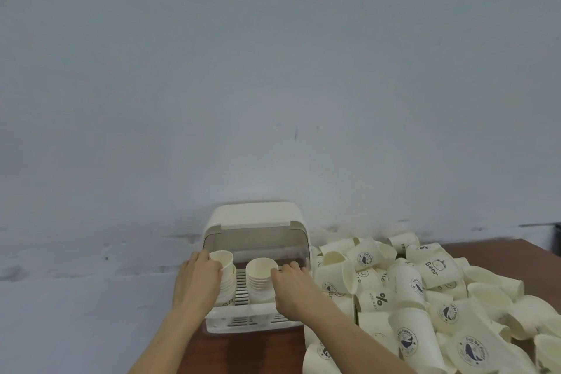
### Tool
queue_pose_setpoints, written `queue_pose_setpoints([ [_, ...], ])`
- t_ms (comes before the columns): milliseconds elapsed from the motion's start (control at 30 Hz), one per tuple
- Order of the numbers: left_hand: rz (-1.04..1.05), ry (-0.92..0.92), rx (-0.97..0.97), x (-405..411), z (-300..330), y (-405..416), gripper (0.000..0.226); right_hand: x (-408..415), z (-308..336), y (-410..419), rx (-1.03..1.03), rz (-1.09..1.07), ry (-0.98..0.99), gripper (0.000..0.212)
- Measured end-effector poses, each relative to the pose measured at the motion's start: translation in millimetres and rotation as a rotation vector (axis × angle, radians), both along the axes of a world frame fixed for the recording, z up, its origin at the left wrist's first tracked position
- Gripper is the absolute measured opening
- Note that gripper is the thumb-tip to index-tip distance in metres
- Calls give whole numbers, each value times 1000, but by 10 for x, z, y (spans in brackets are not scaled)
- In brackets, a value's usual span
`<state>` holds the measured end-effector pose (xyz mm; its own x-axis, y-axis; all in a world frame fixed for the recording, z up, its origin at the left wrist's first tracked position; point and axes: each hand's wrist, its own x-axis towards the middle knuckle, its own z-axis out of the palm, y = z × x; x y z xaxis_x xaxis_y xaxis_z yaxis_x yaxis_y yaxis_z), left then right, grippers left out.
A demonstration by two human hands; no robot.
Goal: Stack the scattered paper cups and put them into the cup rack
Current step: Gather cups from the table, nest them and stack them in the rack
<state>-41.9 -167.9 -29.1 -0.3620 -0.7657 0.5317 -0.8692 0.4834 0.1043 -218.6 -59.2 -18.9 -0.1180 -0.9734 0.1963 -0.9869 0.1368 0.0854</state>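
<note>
Both hands (left (198, 278), right (293, 288)) hold cup stacks (259, 278) inside cup rack (258, 215); loose cups (425, 297) heaped just right.

The left hand (198, 279) hides the left stack's (226, 278) side; the cup pile (425, 297) runs off the picture's right edge — the desk's (252, 352) near edge is cut off too.

one paper cup (434, 267) in the pile carries the word "bear" under a small bear face. a lying cup (376, 300) shows a bold "%" beside letters that read like "nice day". several cups (408, 340) bear a round whale badge; its ring text is too blurred to read.
</note>
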Motion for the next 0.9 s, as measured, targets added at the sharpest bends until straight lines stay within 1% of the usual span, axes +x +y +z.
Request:
queue_pose_setpoints([
  [133, 3, -37, 31, -8, -65, 6, 21, -2, -12, 20, 30, -5, -22, 45],
  [400, 21, -73, 46, -23, -152, 4, 13, -3, -35, 43, 64, -9, -36, 61],
  [567, 20, -97, 47, -30, -168, 11, 14, 12, -34, 82, 70, -15, -44, 64],
  [667, -7, -115, 85, -24, -189, 10, 23, 26, -24, 103, 80, -19, -42, 65],
  [800, -66, -102, 161, -13, -135, 74, 39, 43, -12, 116, 101, -17, -76, 73],
  [900, -81, -113, 160, -62, -45, 230, 47, 50, -6, 174, 70, -10, -110, 76],
])
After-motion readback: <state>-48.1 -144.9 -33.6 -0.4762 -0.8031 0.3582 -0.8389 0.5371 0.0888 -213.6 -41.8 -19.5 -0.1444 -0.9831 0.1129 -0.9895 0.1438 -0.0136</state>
